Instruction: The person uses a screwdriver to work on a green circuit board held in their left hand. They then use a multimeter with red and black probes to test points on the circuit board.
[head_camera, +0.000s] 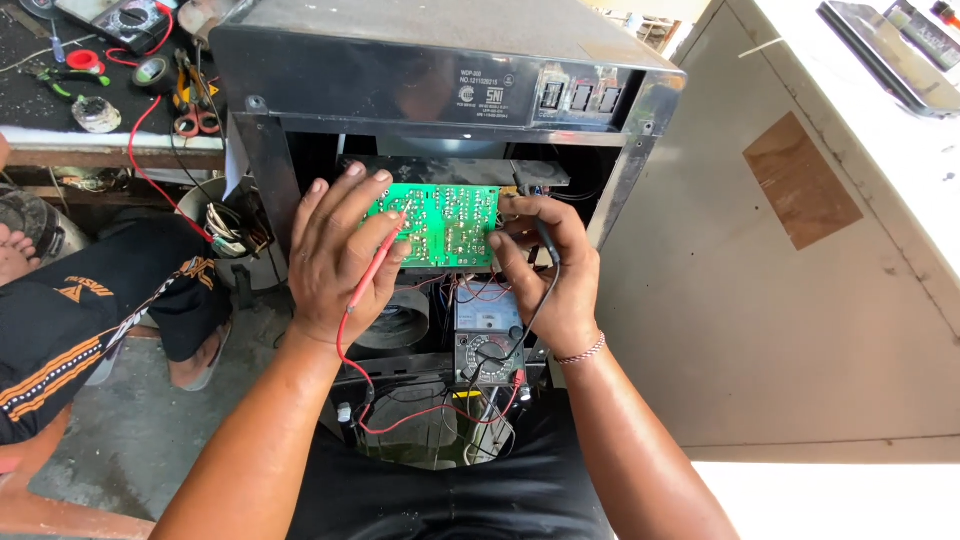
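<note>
Both hands are up on the green board (440, 225), which sits dead centre in the open front of the black cabinet (420, 70), long axis running 9 to 3. Left hand (335, 260) comes in from 7 o'clock, fingers loosely curled round the red probe (378, 262), its tip angled up toward 1 o'clock and touching the board's left half. Right hand (550, 270) comes in from 5 o'clock, pinched on the black probe (547, 240), thumb and fingers resting on the board's right edge; can't see that tip clearly. So both are closed on a probe, neither is free, and they're about equally near, one at each end of the board. At 6 o'clock below the board an analog meter (488, 340) sits inside the cabinet with red and black leads (420, 415) looping under it. Out at 10 o'clock, a cluttered surface (60, 105) with tape and tools.
</note>
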